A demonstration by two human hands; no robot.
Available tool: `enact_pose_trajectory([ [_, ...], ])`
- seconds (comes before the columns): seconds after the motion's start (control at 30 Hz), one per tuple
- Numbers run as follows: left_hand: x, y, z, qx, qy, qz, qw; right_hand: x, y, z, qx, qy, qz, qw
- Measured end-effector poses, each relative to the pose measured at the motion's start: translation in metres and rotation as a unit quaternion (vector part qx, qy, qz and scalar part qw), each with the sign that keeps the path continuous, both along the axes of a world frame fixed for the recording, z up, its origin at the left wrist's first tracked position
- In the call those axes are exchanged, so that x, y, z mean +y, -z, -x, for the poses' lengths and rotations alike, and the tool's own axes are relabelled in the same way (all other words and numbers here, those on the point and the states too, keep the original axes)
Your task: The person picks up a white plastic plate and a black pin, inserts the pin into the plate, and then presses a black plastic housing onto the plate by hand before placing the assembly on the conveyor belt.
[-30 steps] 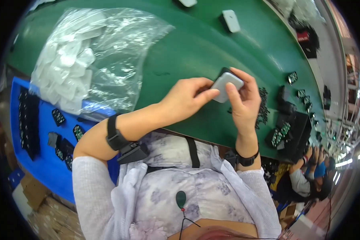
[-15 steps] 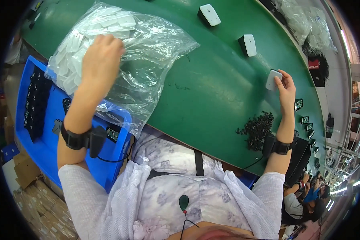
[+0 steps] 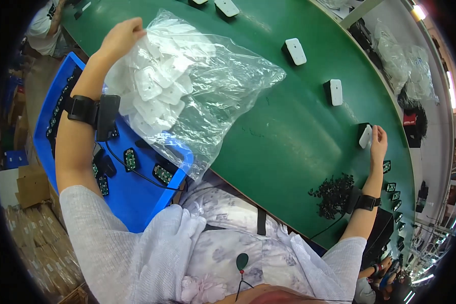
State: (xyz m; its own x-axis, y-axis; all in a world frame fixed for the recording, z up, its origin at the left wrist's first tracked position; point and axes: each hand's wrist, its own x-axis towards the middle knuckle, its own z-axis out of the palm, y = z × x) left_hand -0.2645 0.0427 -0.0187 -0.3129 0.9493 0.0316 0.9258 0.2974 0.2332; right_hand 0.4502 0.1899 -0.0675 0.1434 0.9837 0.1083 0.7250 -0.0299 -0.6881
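At the far left, my left hand (image 3: 125, 38) is closed, its fingertips pinching the edge of a clear plastic bag (image 3: 223, 86). Inside the bag lie many white flat covers (image 3: 159, 83) with rounded corners. On the right side of the table stands a small black box with a white face (image 3: 365, 136). Right against its edge is my right hand (image 3: 379, 142), the fingers bunched together. I cannot see whether they grip the box or anything else. Nearer me, beside my right wrist strap, sits a heap of small black parts (image 3: 334, 195).
More black boxes with white faces (image 3: 295, 51) stand along the green table (image 3: 268, 142). A blue bin (image 3: 131, 202) at my left holds black parts and circuit boards (image 3: 130, 159). Several circuit boards (image 3: 391, 187) line the right edge. Cables run from both wrist straps.
My left hand has moved from over the covers to the bag's far-left edge. The covers have shifted within the bag. My right thumb has left the box's white face. The view has shifted.
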Motion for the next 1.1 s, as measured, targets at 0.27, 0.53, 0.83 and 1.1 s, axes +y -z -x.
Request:
enact_pose_trajectory([
  [0.27,-0.007,-0.06,-0.062,0.063,0.03,-0.384,0.921,-0.045,-0.065,0.156,-0.033,-0.173,-0.203,0.963],
  [0.53,-0.033,-0.013,-0.102,0.145,0.172,-0.381,0.897,-0.135,-0.05,0.316,-0.081,-0.596,-0.301,0.74],
  [0.83,-0.112,0.016,-0.142,0.038,0.063,-0.109,0.991,-0.099,-0.013,0.302,-0.186,-0.531,-0.227,0.795],
  [1.1,-0.071,0.034,-0.109,0.114,0.104,-0.116,0.981,-0.104,-0.055,0.248,-0.135,-0.488,-0.267,0.82],
])
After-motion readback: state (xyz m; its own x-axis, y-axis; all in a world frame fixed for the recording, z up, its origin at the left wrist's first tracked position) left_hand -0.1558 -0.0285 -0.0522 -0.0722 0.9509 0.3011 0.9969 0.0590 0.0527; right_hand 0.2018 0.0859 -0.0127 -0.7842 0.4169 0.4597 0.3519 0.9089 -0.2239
